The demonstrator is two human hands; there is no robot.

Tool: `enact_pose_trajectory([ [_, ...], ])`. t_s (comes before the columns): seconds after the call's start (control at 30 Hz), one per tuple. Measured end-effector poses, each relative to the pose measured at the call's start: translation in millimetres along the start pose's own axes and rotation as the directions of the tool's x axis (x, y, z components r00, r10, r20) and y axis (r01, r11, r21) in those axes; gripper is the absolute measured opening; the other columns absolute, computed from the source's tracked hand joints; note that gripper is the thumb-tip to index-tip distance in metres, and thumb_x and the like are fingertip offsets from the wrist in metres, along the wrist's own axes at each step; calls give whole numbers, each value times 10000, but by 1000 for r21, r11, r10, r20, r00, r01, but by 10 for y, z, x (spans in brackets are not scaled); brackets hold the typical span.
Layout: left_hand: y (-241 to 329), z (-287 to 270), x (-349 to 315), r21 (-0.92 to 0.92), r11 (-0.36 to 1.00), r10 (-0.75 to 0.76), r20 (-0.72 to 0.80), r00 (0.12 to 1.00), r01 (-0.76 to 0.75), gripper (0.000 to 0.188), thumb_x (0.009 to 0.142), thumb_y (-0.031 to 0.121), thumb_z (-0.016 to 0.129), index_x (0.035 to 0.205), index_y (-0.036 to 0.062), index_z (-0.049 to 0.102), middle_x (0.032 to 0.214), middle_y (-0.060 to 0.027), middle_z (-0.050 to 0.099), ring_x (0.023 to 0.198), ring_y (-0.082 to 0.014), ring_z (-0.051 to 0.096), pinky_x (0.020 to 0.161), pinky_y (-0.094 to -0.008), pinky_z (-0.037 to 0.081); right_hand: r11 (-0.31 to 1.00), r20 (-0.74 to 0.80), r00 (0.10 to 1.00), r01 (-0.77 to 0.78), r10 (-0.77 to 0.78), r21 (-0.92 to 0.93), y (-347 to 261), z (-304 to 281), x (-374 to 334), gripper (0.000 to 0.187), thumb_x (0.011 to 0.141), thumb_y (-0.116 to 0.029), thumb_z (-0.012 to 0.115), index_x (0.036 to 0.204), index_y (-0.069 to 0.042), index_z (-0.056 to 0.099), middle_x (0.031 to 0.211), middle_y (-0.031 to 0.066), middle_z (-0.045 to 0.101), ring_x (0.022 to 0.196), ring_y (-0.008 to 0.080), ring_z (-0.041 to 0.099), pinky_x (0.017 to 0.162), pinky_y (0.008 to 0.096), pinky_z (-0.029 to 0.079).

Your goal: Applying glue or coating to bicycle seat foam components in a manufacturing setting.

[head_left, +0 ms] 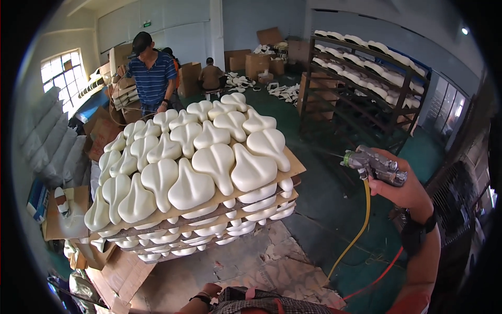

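Observation:
My right hand [400,191] is closed around a metal spray gun [372,166] with a green-ringed nozzle, held out to the right of a stack of pale foam bicycle saddles [191,186]. A thin, faint streak runs from the nozzle toward the stack. From the gun's handle hangs a yellow hose [364,220]. The saddles lie in close rows on a board [297,163], with more layers of boards and saddles beneath. My left hand [212,289] is low by my waist, apart from the stack; its fingers do not show clearly.
Across the stack a person in a striped blue shirt [151,76] stands with a raised hand and a hose. Further back another person [212,76] sits near cardboard boxes [257,65]. A rack [308,86] of saddles stands far right. A red hose [379,280] crosses the floor.

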State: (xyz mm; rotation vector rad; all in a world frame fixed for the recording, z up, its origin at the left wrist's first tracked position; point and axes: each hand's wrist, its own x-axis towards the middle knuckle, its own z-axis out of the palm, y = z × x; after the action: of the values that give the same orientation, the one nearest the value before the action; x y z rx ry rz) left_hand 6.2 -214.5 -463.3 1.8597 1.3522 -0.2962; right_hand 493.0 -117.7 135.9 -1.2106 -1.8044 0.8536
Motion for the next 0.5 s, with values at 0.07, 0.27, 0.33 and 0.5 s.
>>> enact_pose_trajectory([
  [0.07, 29, -42, -24, -762, 552, -419, 98, 903, 339, 218, 796, 228, 630, 841, 25, 697, 653, -63, 646, 511, -139, 594, 472, -281, 470, 1000, 22, 1000, -14, 14, -8, -66, 82, 34, 549, 780, -30, 653, 1293, -19, 455, 916, -8, 585, 787, 48, 528, 709, 205, 441],
  [0.27, -278, 18, -307, -852, 465, -439, 15, 898, 242, 245, 798, 212, 622, 864, -14, 691, 668, -53, 645, 496, -126, 576, 461, -269, 471, 995, 188, 979, -66, 78, -69, -422, 398, 71, 540, 772, -20, 637, 1280, 11, 457, 897, 0, 597, 774, 52, 537, 712, 207, 439],
  [0.33, -591, 77, -433, -801, 521, -385, 88, 919, 295, 242, 768, 262, 668, 902, 61, 690, 748, -61, 664, 586, -187, 626, 509, -321, 496, 994, 222, 970, -86, 98, -62, -491, 566, 115, 538, 778, -23, 633, 1283, 12, 451, 885, 3, 600, 772, 54, 539, 710, 211, 443],
  [0.5, -1166, 289, -617, 197, 973, 124, 12, 992, -124, 333, 674, 462, 671, 859, 187, 645, 864, -38, 647, 851, -286, 621, 650, -438, 497, 997, 82, 994, -73, 74, -10, -599, 796, 175, 544, 778, -15, 625, 1290, 7, 444, 858, 13, 590, 714, 71, 542, 643, 213, 451],
])
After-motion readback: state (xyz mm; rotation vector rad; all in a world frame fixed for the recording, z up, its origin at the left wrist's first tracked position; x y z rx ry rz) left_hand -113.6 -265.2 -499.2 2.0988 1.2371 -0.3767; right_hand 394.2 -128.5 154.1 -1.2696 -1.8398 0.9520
